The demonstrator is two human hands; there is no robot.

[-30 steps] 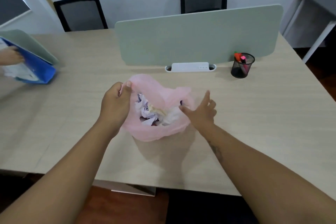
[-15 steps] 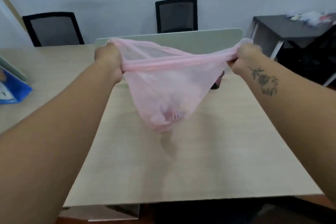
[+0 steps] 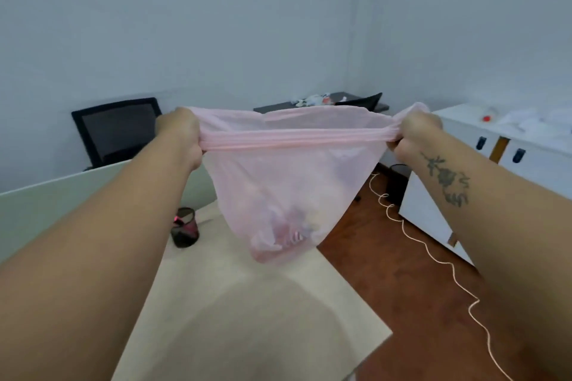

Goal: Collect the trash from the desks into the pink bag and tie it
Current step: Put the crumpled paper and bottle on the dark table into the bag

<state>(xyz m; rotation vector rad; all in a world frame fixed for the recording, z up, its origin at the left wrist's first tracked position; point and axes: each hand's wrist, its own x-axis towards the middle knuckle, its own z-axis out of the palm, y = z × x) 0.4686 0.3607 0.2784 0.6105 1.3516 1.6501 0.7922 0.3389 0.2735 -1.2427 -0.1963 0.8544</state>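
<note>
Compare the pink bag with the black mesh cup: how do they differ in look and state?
The pink bag is translucent, the mesh cup dark. The bag hangs in the air, stretched between left hand and right hand; the cup stands on the desk. Both hold things inside.

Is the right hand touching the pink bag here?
Touching. The head view shows the right hand gripping the bunched rim of the pink bag, fingers curled round it.
</note>
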